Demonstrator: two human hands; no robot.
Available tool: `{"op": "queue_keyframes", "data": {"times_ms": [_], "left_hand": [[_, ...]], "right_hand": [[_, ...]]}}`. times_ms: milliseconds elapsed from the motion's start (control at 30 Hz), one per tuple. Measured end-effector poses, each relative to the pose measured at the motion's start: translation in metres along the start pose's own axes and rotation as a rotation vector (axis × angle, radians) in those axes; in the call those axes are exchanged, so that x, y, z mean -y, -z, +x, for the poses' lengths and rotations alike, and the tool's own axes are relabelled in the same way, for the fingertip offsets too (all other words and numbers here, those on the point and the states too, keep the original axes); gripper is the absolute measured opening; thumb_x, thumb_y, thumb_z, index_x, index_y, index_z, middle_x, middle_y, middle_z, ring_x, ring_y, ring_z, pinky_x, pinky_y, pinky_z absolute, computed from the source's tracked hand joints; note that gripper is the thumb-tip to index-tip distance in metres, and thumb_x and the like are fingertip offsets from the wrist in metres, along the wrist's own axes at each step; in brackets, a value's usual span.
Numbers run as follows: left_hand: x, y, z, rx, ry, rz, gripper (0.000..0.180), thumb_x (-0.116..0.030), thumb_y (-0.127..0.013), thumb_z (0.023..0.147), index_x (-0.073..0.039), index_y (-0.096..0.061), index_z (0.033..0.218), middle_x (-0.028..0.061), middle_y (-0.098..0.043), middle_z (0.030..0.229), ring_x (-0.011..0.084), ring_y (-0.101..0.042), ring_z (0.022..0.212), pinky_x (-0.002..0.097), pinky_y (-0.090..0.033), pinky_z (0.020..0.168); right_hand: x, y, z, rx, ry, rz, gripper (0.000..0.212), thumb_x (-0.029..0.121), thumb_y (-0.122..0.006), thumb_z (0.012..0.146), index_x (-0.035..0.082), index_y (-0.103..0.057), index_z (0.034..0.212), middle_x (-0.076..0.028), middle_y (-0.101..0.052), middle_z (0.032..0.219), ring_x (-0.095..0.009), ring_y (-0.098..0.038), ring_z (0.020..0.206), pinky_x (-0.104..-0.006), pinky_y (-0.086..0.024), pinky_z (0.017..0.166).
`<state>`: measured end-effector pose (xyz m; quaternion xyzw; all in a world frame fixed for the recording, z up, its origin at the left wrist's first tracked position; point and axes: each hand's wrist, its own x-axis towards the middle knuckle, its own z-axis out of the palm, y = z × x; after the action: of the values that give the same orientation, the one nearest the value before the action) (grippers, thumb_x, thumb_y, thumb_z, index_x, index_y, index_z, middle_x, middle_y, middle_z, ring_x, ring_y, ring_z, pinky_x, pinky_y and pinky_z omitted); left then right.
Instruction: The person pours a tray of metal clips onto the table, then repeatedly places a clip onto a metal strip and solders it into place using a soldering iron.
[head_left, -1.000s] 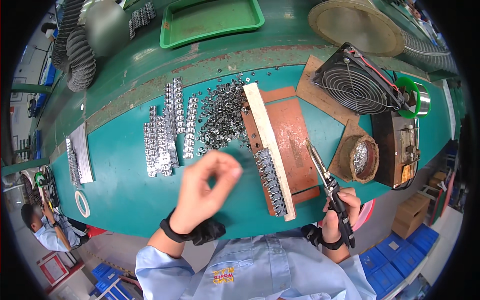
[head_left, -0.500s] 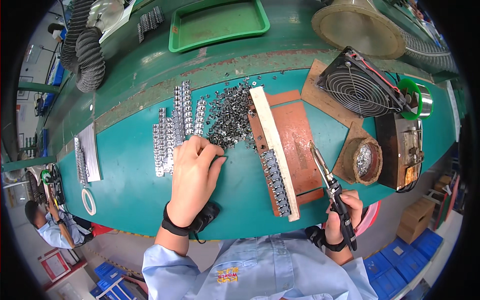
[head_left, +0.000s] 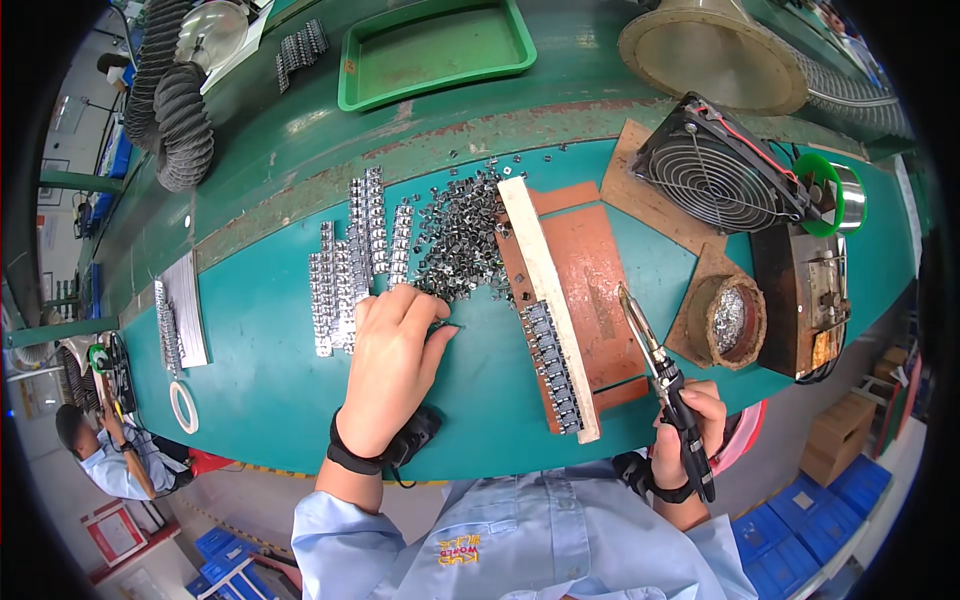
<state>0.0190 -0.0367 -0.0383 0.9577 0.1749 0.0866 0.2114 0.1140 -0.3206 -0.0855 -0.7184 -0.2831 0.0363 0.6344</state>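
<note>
Near blue bins (head_left: 798, 522), green worktop (head_left: 480, 390), right grip (head_left: 668, 457) holding soldering iron (head_left: 668, 382), left grip (head_left: 393, 352) unclear

Light-blue shirt (head_left: 545, 535), black wristbands (head_left: 353, 460)

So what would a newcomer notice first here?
Probably the heap of small metal parts just beyond the left hand, near the picture's centre. Next might be the soldering iron gripped in the right hand, then the black axial fan toward the upper right.
</note>
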Motion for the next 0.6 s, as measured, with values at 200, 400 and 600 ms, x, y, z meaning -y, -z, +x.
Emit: {"op": "queue_keyframes", "data": {"times_ms": [200, 400, 600], "left_hand": [[0.001, 0.000, 0.001, -0.018, -0.064, -0.017, 0.017, -0.004, -0.066, 0.068, -0.004, -0.055, 0.081, 0.0069, -0.053, 0.079, 0.0237, -0.050, 0.071, 0.0322, -0.037, 0.068], [-0.018, 0.000, -0.003, 0.017, 0.136, -0.514, 0.011, -0.006, -0.063, 0.077, -0.001, -0.055, 0.082, 0.0068, -0.054, 0.082, 0.0160, -0.050, 0.071, 0.0269, -0.038, 0.065], [-0.025, -0.002, -0.008, 0.299, 0.205, -1.011, 0.010, -0.009, -0.057, 0.084, -0.001, -0.056, 0.089, 0.0058, -0.056, 0.083, 0.0131, -0.051, 0.073, 0.0253, -0.040, 0.067]], "right_hand": [[0.001, 0.000, 0.001, 0.002, 0.004, 0.014, 0.039, 0.019, -0.066, 0.074, -0.001, -0.047, 0.102, -0.016, -0.052, 0.087, -0.023, -0.050, 0.076, -0.0304, -0.042, 0.068], [0.002, 0.001, 0.003, 0.014, 0.005, 0.006, 0.038, 0.016, -0.067, 0.073, -0.001, -0.048, 0.101, -0.016, -0.052, 0.086, -0.023, -0.051, 0.075, -0.0310, -0.042, 0.068], [0.005, 0.003, 0.007, 0.052, 0.012, -0.014, 0.038, 0.012, -0.067, 0.071, -0.001, -0.049, 0.101, -0.016, -0.054, 0.084, -0.024, -0.052, 0.074, -0.0318, -0.043, 0.068]]}}
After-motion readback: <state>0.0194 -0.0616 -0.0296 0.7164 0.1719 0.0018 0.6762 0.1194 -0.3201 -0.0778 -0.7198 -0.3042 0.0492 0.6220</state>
